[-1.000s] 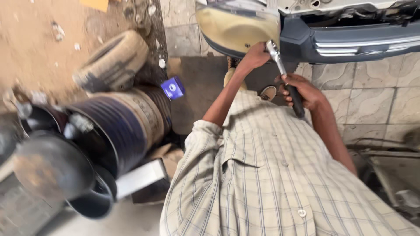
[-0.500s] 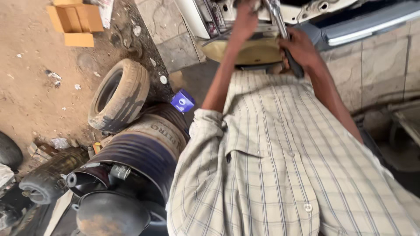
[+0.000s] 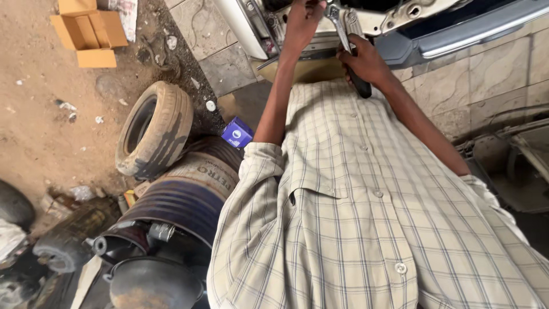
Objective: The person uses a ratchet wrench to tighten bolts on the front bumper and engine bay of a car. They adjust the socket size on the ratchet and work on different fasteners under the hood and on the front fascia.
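My right hand [image 3: 364,59] is closed around the black handle of a metal ratchet wrench [image 3: 346,40] whose head points up at the car's front end [image 3: 400,23]. My left hand [image 3: 301,17] reaches up beside it and rests on the metal parts under the white bodywork, its fingers partly cut off by the frame's top edge. Both arms stretch forward over my checked shirt [image 3: 354,206].
A worn tyre [image 3: 153,130] leans on the dirt at the left, beside a dark blue drum [image 3: 183,206]. A small blue box [image 3: 237,132] lies near the drum. An open cardboard box [image 3: 87,30] sits far left. Grey tiles [image 3: 492,68] lie at the right.
The view has tilted down and back, so the car now sits at the top edge. Both hands stay on the car's front, the right still gripping the wrench.
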